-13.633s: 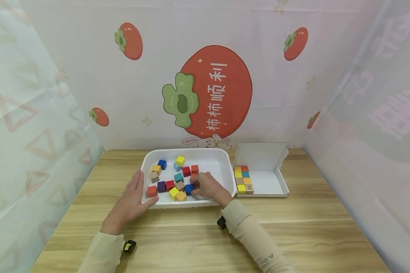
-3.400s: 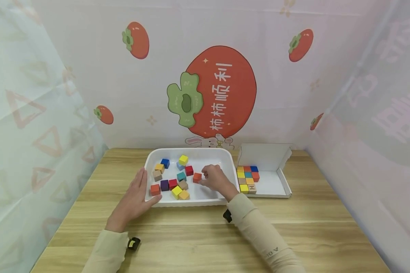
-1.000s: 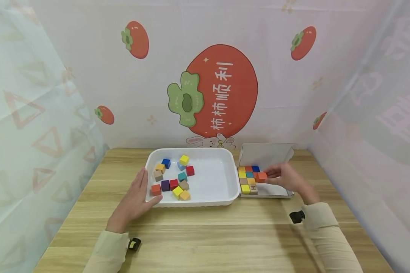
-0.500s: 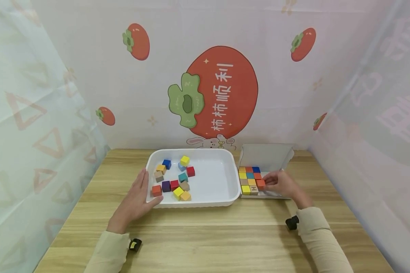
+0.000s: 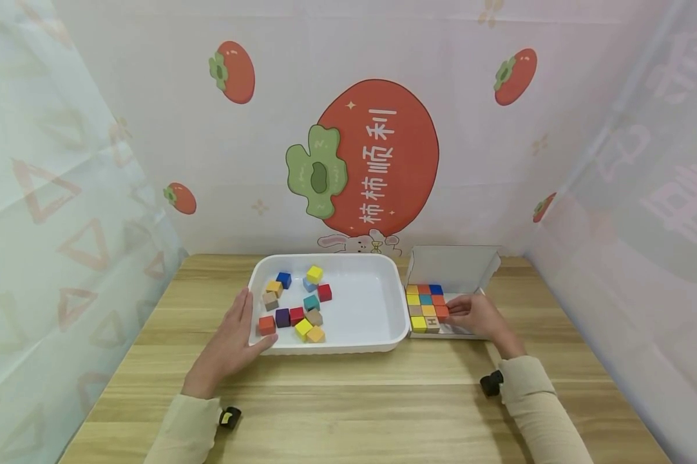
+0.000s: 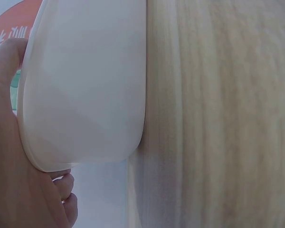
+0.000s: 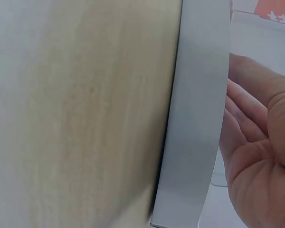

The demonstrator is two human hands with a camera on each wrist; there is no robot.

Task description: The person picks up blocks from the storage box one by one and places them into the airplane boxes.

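In the head view my right hand (image 5: pixel 477 316) has its fingertips and thumb on an orange-red wooden cube (image 5: pixel 442 313) inside the white cardboard box (image 5: pixel 467 334). That cube sits in the third column, in front of another orange-red cube (image 5: pixel 438 300) and beside a light orange one (image 5: pixel 428 310). In the right wrist view the box's front wall (image 7: pixel 194 118) hides the cube and the fingertips. My left hand (image 5: pixel 227 348) rests on the front left corner of the white plastic tray (image 5: pixel 337 348). Its fingers lie along the left side, thumb on the front rim.
Several coloured cubes lie loose in the tray's left half, with a yellow cube (image 5: pixel 314 274) leaning on a light blue one (image 5: pixel 310 285). The box lid (image 5: pixel 453 267) stands raised at the back. A cube marked H (image 5: pixel 432 323) is in the box's front row.
My right hand has brought the orange-red cube from the tray to the box and lowered it into the third column. A blue and another orange-red cube also joined the box earlier. Left hand stays put.
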